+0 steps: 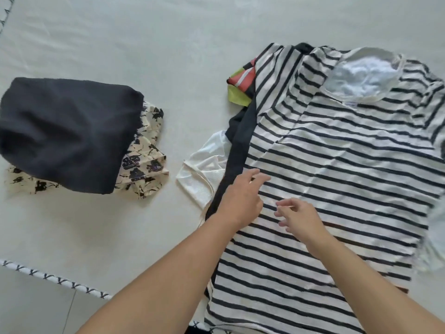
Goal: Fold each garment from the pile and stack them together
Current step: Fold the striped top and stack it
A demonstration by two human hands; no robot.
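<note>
A black-and-white striped shirt (337, 165) lies spread flat on the right, collar at the far end, covering the pile. From under its left edge stick out a black garment (237, 150), a white garment (204, 169) and an orange-and-green piece (240, 88). My left hand (243, 196) hovers over the shirt's left edge with fingers stretched out and relaxed. My right hand (296, 215) is just beside it over the stripes, fingers loosely curled, holding nothing. On the left sits the stack: a folded dark navy garment (65, 133) on a cream garment with black print (144, 162).
Everything lies on a pale sheet (144, 44) with a cross-stitched border (55, 278) at the near left. Beyond that border is grey tiled floor (31, 307). A light blue-white garment (361, 78) shows through the striped shirt's neck opening.
</note>
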